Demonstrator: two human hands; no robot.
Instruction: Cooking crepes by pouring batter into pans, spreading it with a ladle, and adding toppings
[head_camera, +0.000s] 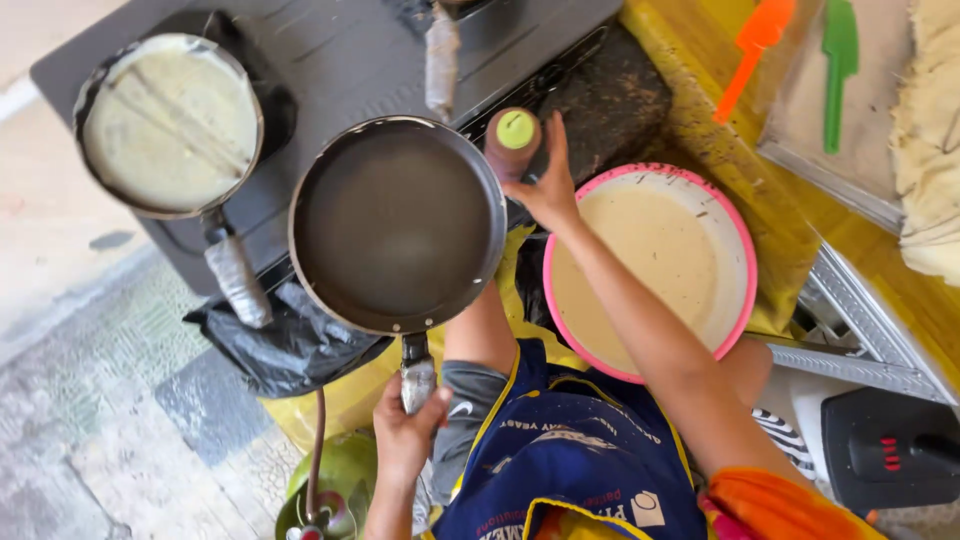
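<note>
My left hand grips the foil-wrapped handle of a dark, empty frying pan, holding it over the edge of the grey stove. My right hand reaches forward and closes around a brown bottle with a green cap just past the pan's right rim. A pink-rimmed bowl of pale batter lies under my right forearm. I wear a blue apron.
A second pan holding a pale, thin pancake sits on the stove at the left. An orange spatula and a green spatula lie on a tray at the top right, beside stacked pancakes. A black bag hangs below the stove.
</note>
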